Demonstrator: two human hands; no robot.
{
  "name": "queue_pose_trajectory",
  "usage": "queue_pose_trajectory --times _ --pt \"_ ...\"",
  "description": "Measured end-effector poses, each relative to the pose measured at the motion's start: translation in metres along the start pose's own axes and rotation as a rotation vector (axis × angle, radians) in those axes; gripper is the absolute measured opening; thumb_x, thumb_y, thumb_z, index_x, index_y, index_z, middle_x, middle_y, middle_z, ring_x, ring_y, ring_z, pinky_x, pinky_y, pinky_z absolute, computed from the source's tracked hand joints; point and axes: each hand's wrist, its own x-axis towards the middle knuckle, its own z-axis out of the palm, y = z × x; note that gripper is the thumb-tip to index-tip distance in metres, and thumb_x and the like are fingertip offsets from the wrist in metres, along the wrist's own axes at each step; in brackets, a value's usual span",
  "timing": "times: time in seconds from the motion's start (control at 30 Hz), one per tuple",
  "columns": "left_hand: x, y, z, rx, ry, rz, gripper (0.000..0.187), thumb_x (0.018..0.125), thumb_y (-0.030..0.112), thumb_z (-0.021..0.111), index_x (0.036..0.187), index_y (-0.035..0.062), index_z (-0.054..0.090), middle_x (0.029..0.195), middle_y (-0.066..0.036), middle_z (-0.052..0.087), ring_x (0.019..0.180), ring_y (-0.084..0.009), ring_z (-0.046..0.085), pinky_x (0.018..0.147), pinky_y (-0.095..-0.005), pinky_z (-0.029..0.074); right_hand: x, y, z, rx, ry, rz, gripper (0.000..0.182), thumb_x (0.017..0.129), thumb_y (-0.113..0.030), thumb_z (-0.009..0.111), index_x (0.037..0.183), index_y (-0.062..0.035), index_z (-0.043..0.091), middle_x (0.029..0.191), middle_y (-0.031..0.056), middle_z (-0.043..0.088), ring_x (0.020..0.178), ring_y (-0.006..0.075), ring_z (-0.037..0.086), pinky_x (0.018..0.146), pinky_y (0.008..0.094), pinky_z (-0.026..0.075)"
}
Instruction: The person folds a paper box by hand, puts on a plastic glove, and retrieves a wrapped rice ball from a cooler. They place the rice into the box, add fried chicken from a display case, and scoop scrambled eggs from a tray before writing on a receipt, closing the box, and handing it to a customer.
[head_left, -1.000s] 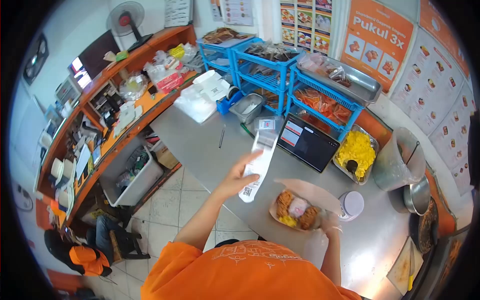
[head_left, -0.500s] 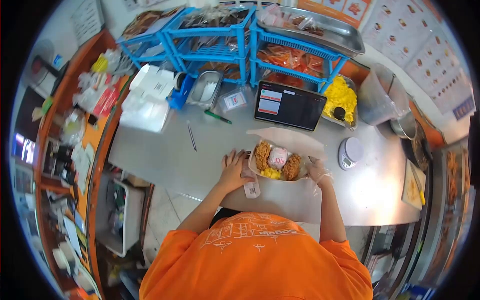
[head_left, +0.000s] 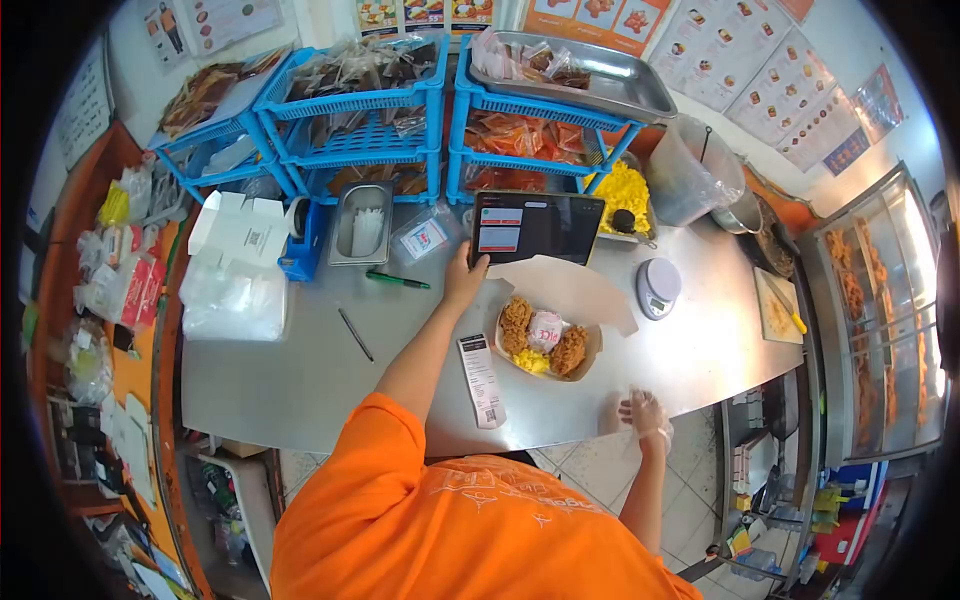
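Note:
My left hand (head_left: 466,274) reaches across the counter and grips the lower left edge of a tablet (head_left: 535,230), which leans upright with a dark screen. My right hand (head_left: 645,412), in a clear plastic glove, hangs at the counter's front edge with its fingers apart, holding nothing. Between the two hands stands an open paper food box (head_left: 592,350). Inside it are fried chicken pieces (head_left: 569,350), a wrapped rice portion (head_left: 545,330) and yellow scrambled egg (head_left: 531,360). A printed receipt (head_left: 483,380) lies flat just left of the box.
A kitchen scale (head_left: 659,287) sits right of the box. Blue racks (head_left: 445,140) line the back, beside a tray of yellow egg (head_left: 624,200). A green marker (head_left: 397,279) and a pen (head_left: 355,333) lie at left. A cutting board (head_left: 778,308) is at far right.
My left hand has left the receipt and box side and moved forward to the tablet. My right hand has let go of the box and drawn back toward the counter's edge. The view has shifted.

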Motion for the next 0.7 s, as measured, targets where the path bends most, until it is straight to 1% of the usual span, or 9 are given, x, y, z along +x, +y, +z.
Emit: queue_pose_trajectory --times 0.17,0.23,0.37,0.43,0.47,0.5,0.57,0.63,0.7 --pt "-0.002 0.019 0.002 -0.029 0.076 -0.03 0.026 0.082 0.024 0.067 0.094 0.001 0.061 0.08 -0.012 0.067 0.072 -0.0239 0.065 0.065 -0.0333 0.047 -0.016 0.019 -0.014 0.089 0.037 -0.011 0.035 0.093 -0.028 0.052 0.108 0.0033 0.054 0.086 0.015 0.066 0.07 0.0193 0.064 0.061 0.0293 0.053" --pt "-0.002 0.024 0.003 0.145 0.127 -0.034 0.025 0.082 0.023 0.066 0.092 0.0008 0.061 0.073 -0.01 0.065 0.064 -0.022 0.062 0.061 -0.0333 0.047 -0.018 0.021 -0.015 0.125 0.046 -0.027 0.035 0.093 -0.028 0.053 0.106 0.0035 0.055 0.087 0.0151 0.066 0.07 0.0192 0.064 0.062 0.0289 0.052" --pt "-0.003 0.028 -0.001 0.018 0.058 -0.15 0.026 0.083 0.023 0.065 0.097 0.001 0.061 0.082 -0.009 0.064 0.074 -0.0214 0.061 0.07 -0.0336 0.047 -0.023 0.003 -0.017 0.108 0.04 -0.087 0.035 0.093 -0.029 0.053 0.106 0.0036 0.055 0.088 0.015 0.066 0.071 0.019 0.064 0.063 0.0292 0.053" --pt "-0.021 0.04 -0.008 -0.071 0.514 0.117 0.035 0.082 0.022 0.065 0.109 0.0015 0.054 0.103 -0.012 0.057 0.096 -0.0229 0.055 0.085 -0.0359 0.042 -0.024 -0.014 -0.013 0.154 -0.016 -0.099 0.035 0.093 -0.026 0.052 0.112 0.0039 0.054 0.09 0.0155 0.066 0.075 0.02 0.065 0.066 0.0294 0.053" --pt "-0.046 0.07 -0.015 -0.016 0.414 0.145 0.044 0.081 0.025 0.066 0.113 0.001 0.049 0.112 -0.013 0.051 0.106 -0.025 0.048 0.091 -0.0377 0.038 -0.024 -0.022 -0.005 0.166 -0.022 -0.101 0.035 0.093 -0.026 0.052 0.112 0.0039 0.054 0.09 0.0155 0.066 0.075 0.02 0.065 0.066 0.0294 0.053" --pt "-0.082 0.103 -0.016 0.043 0.311 0.168 0.052 0.08 0.027 0.067 0.118 0.0005 0.044 0.12 -0.015 0.044 0.115 -0.0271 0.042 0.097 -0.0395 0.033 -0.025 -0.029 0.004 0.403 -0.072 -0.107 0.039 0.092 -0.028 0.053 0.117 0.0022 0.048 0.095 0.0173 0.064 0.079 0.0218 0.064 0.068 0.03 0.053" --pt "-0.15 0.154 0.014 -0.344 -0.12 0.39 0.066 0.069 0.029 0.072 0.119 0.0001 0.04 0.124 -0.018 0.04 0.115 -0.0317 0.041 0.102 -0.0398 0.028 -0.028 -0.039 0.035 0.742 -0.08 -0.129 0.042 0.092 -0.025 0.053 0.125 -0.0017 0.041 0.101 0.0172 0.062 0.085 0.0216 0.063 0.071 0.0309 0.052" --pt "-0.194 0.192 0.021 0.03 -0.377 0.599 0.071 0.065 0.024 0.074 0.122 0.0022 0.038 0.123 -0.019 0.041 0.111 -0.0328 0.043 0.1 -0.04 0.03 -0.031 -0.055 0.071 0.929 -0.081 -0.156 0.041 0.092 -0.018 0.053 0.128 -0.0049 0.038 0.103 0.0137 0.059 0.088 0.0193 0.061 0.072 0.0308 0.052" --pt "-0.187 0.19 0.026 0.112 -0.333 0.553 0.066 0.064 0.023 0.074 0.118 0.0042 0.043 0.117 -0.016 0.046 0.108 -0.0311 0.045 0.096 -0.0396 0.032 -0.032 -0.065 0.085 1.017 -0.126 -0.153 0.042 0.092 -0.017 0.054 0.128 -0.0058 0.037 0.103 0.0121 0.058 0.089 0.0189 0.059 0.073 0.0304 0.052"
